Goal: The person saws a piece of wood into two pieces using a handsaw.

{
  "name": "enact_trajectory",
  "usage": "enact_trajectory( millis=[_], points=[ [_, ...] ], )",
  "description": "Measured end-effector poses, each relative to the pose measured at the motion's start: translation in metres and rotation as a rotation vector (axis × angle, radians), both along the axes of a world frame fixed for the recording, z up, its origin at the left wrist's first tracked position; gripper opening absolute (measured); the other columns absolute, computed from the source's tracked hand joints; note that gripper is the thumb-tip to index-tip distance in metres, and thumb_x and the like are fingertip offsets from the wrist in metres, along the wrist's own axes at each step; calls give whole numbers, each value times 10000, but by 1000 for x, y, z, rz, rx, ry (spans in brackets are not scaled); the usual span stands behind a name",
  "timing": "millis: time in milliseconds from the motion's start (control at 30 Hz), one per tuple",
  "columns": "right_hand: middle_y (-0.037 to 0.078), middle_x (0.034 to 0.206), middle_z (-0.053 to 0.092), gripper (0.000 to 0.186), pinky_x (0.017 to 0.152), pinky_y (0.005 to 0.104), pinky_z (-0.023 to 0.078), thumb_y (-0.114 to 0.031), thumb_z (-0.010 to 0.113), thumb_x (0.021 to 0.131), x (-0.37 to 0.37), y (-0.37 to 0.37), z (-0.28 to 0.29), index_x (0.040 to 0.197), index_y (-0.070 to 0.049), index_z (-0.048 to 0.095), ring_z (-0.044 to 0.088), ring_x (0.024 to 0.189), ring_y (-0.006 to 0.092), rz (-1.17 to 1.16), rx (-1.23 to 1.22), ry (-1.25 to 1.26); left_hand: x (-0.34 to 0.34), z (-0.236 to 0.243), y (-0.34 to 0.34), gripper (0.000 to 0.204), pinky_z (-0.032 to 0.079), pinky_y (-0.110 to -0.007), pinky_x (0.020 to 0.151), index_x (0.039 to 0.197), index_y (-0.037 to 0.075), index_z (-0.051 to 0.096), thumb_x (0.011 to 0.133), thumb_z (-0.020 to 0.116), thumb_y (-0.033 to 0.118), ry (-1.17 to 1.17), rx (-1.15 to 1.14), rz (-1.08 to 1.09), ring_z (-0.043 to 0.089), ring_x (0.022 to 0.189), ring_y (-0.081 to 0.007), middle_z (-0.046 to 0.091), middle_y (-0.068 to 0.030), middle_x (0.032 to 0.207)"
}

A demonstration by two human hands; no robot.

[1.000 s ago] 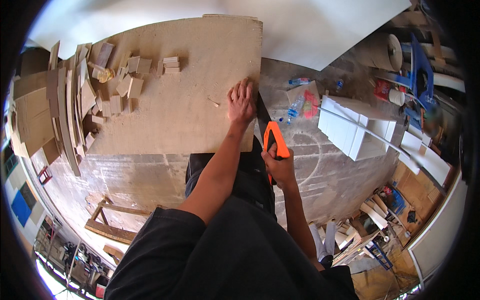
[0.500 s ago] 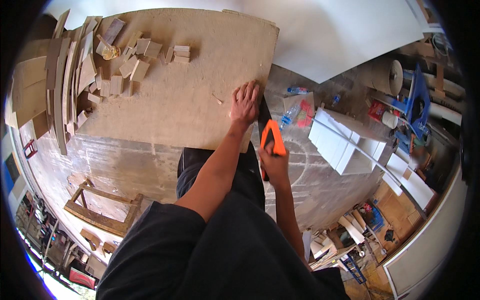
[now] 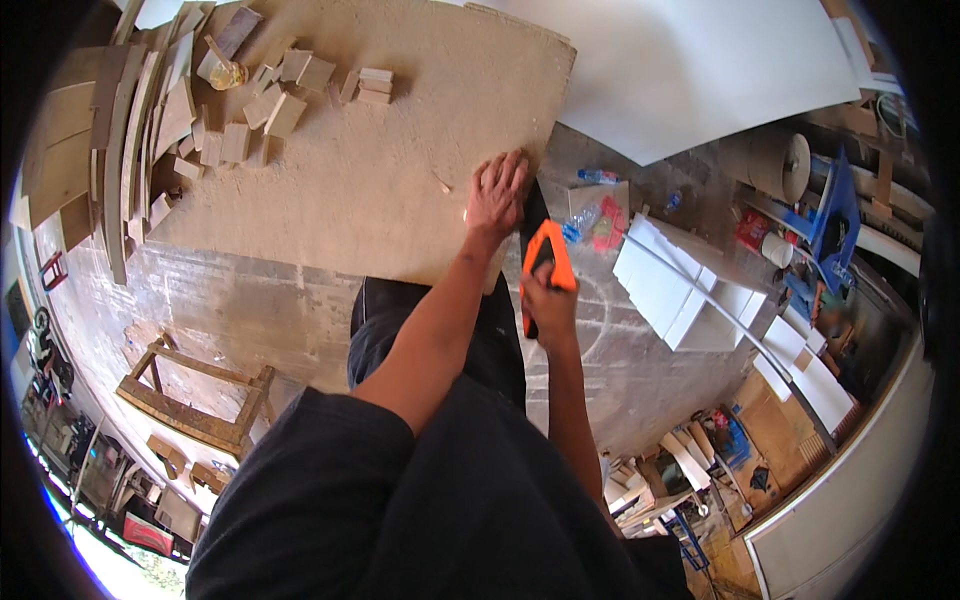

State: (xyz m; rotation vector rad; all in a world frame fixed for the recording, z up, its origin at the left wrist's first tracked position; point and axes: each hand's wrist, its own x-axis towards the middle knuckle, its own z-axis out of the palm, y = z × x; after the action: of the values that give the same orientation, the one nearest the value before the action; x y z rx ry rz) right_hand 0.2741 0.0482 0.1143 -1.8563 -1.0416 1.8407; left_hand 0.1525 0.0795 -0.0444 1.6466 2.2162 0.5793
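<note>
**Handsaw at the board's right edge**

I see the handsaw [image 3: 541,262] at the right edge of the big particle board [image 3: 380,170], just right of centre in the head view. Its orange handle sits at the near end and the dark blade runs up toward 12 o'clock along the board's edge, so the long axis is roughly 6 to 12 o'clock, tilted a little left at the top. I can't make out the blade tip; it is partly hidden behind the left hand [image 3: 497,192].

The right hand [image 3: 545,300] has its grip wrapped closed round the orange handle, the proper place to hold it. I judge the saw light and rigid at the handle, with a thin blade that can flex and bind if twisted, and sharp teeth.

The left hand lies flat, fingers spread and pointing to 12 o'clock, pressing on the board next to the blade; it holds nothing.

The board looks stiff, heavy and dusty, serving as the counter. At 10 o'clock on it lie small wood offcuts [image 3: 262,110], with curved plywood strips [image 3: 120,140] beyond at 9 to 10 o'clock. At 3 o'clock, white panels [image 3: 670,290] lie on the floor.
</note>
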Motion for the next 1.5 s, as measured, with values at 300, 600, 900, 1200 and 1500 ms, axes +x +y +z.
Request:
enact_trajectory(
  millis=[300,600,900,1200,1500],
  points=[
    [-35,598,467,342,403,248,334,10,693,868,3,-11,21,719,-116,412,438,456,51,-60,-61,14,-2,-4,3,492,261,-447,1163,1398,120,487,914,494,212,16,-14,4,377,1418,-237,422,-48,1529],
    [-26,566,464,342,399,247,344,-20,696,883,12,-17,18,725,-120,409,443,432,62,-60,-62,-4,1,-6,1,494,261,-458,1163,1412,121,479,927,470,213,0,-2,13,384,1416,-242,424,-54,1534],
    [-24,565,481,356,411,255,367,-30,713,870,16,-29,27,700,-120,413,474,446,71,-50,-69,-1,3,-13,-7,521,259,-469,1166,1430,124,465,917,486,212,8,-39,11,386,1418,-237,403,-48,1555],
    [-47,597,468,356,424,231,361,-17,711,874,18,-29,34,708,-128,416,461,465,45,-86,-109,44,1,-7,-5,526,270,-467,1163,1423,109,473,906,504,205,-2,-26,29,392,1412,-237,422,-46,1538],
    [-44,596,447,378,420,247,361,-12,699,884,18,-38,27,697,-141,397,441,472,54,-26,-44,-24,-1,-5,-1,501,269,-462,1162,1424,115,476,929,473,193,-1,-35,20,388,1414,-249,431,-56,1532]
  ],
)
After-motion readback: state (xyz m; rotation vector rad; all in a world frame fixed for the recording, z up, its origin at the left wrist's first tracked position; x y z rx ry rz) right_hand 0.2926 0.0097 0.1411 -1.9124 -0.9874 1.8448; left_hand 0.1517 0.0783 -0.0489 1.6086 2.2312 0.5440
